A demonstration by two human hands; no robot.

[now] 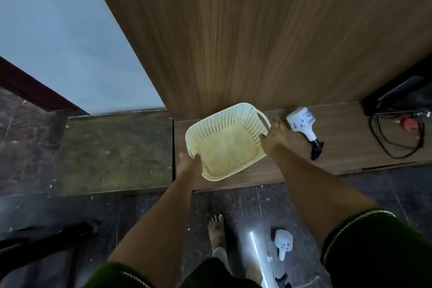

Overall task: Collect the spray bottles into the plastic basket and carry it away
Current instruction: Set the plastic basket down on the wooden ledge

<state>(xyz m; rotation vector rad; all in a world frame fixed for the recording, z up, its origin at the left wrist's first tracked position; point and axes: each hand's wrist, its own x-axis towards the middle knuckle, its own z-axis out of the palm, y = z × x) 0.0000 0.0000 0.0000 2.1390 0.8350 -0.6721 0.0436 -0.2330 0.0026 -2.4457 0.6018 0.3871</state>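
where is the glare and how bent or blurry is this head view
Head view: a bright glare streak on the dark floor beside the lower spray bottle; wide-angle bending at the edges curves the wood panel; overall dim and soft, though the basket stays readable.

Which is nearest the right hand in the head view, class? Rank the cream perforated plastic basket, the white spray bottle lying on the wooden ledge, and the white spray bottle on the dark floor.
1. Cream perforated plastic basket: gripped at its rim by the right hand.
2. White spray bottle on the wooden ledge: just right of the hand.
3. White spray bottle on the dark floor: far below, near the bare foot.
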